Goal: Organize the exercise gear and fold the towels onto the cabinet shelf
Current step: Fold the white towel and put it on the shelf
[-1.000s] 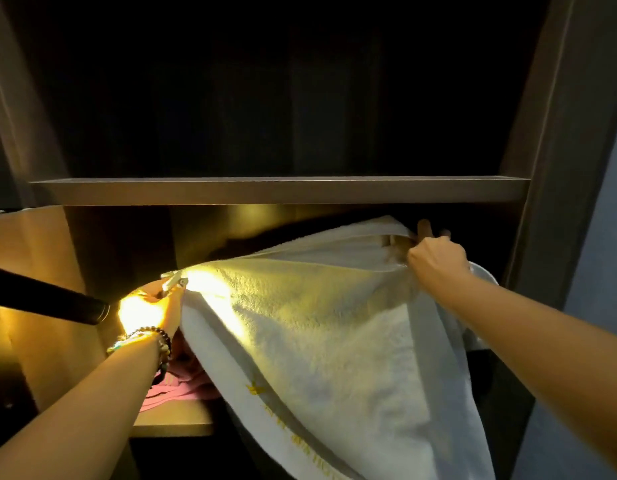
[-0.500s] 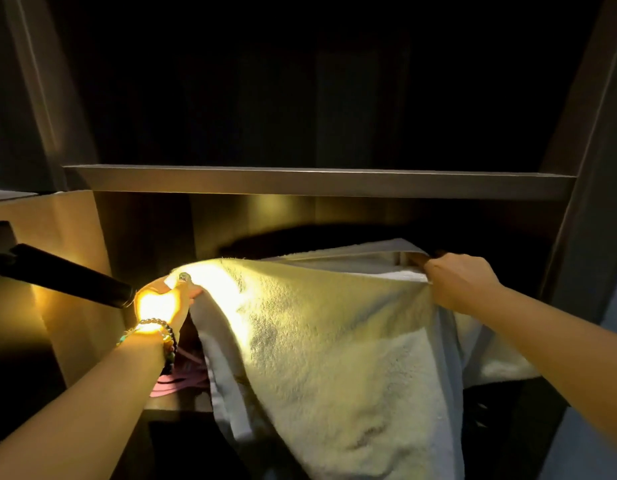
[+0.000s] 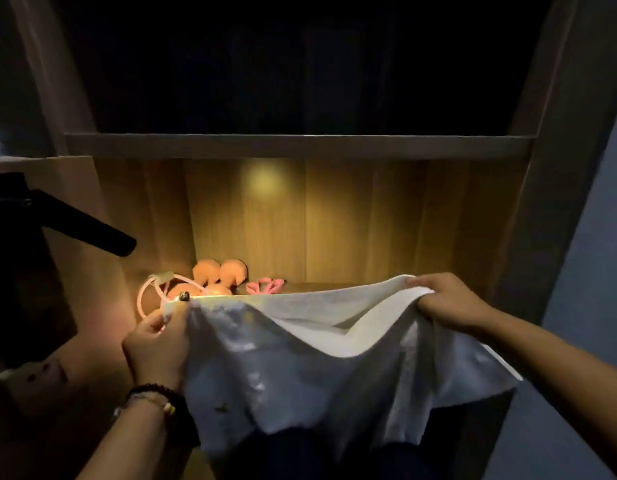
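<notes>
A white towel [image 3: 300,362] hangs spread between both hands in front of the lit cabinet shelf. My left hand [image 3: 158,341] pinches its left corner; my right hand [image 3: 449,303] grips its right top edge. The towel's lower part droops below the shelf front. Behind it on the shelf lie orange rounded exercise pieces [image 3: 218,271], a pink cord [image 3: 151,292] and a small pink gripper-like item [image 3: 265,285].
An upper shelf board [image 3: 300,145] crosses above the lit compartment, with a dark space over it. A black handle [image 3: 92,230] juts in from the left. Cabinet side panel [image 3: 501,237] stands at right; a blue wall [image 3: 584,271] lies beyond.
Both hands have pulled the towel down and toward me, out of the compartment. The exercise gear at the back of the shelf is now uncovered and lit.
</notes>
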